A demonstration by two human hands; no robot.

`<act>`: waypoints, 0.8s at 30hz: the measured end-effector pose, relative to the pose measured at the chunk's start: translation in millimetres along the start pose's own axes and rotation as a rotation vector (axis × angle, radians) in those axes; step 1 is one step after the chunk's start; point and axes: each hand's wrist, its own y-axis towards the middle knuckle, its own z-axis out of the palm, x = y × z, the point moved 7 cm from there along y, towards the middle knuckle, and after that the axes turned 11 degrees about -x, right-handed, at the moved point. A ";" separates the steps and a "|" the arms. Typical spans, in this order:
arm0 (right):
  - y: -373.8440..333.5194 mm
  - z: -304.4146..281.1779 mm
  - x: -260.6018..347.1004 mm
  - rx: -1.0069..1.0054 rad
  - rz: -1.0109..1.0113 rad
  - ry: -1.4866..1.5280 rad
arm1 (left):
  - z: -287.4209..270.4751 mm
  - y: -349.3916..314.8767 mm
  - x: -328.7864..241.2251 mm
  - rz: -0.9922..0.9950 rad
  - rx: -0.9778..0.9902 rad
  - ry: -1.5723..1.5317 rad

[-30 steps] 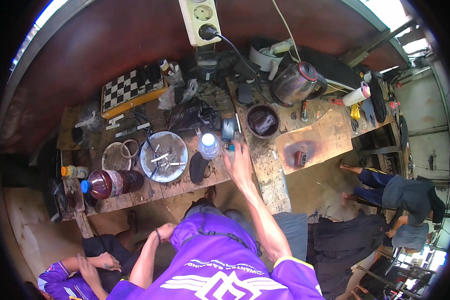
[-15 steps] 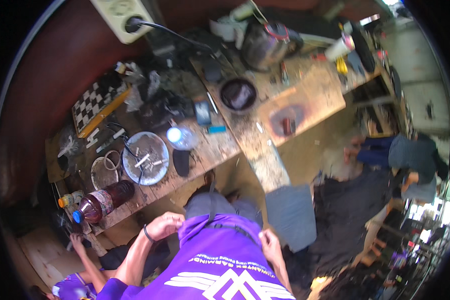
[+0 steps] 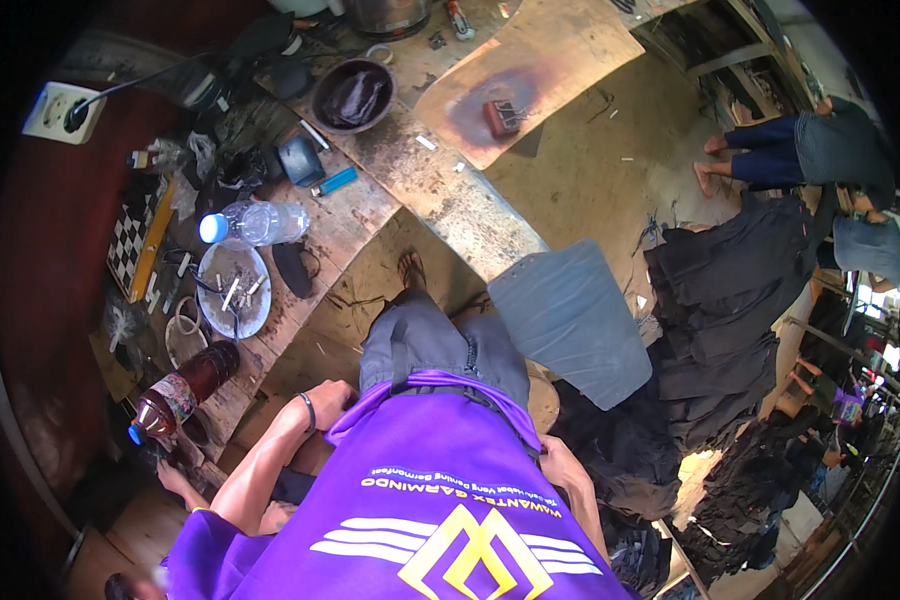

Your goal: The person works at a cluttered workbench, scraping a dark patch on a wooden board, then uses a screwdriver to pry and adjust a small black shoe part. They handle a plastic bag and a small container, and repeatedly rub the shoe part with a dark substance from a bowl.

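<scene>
The hem of the purple shirt (image 3: 450, 470) I wear is rolled up above my dark grey trousers (image 3: 420, 345). My left hand (image 3: 332, 403), with a dark band on its wrist, is closed on the hem's left side. At the opposite side, my right hand (image 3: 562, 462) is bent in against the shirt edge and closed on it, its fingertips partly hidden. Ahead and to the right of my lap lies a dark grey board (image 3: 575, 320), at the near end of a narrow plank (image 3: 460, 210).
The wooden bench (image 3: 350, 225) at left carries a clear bottle (image 3: 270, 222), an ashtray plate (image 3: 235, 310), a dark red drink bottle (image 3: 195, 385) and a dark bowl (image 3: 353, 96). Black garments (image 3: 730, 260) are piled at right. Other people (image 3: 840, 150) are near; one arm (image 3: 180, 487) reaches in lower left.
My view has tilted and turned, bringing more floor and garments into sight. Both hands stay at the shirt's hem, the left one slightly lower against my side.
</scene>
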 end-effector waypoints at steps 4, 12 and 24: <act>-5.4 -5.3 6.9 -0.127 -0.129 -0.177 | 17.8 8.3 -9.6 0.000 0.132 0.167; -20.5 -24.4 -31.4 0.210 0.018 -0.216 | 31.1 -18.8 -44.6 0.243 0.576 -0.352; -10.2 -48.3 -12.0 0.153 -0.102 0.278 | -32.9 54.5 -20.3 0.017 -0.044 -1.177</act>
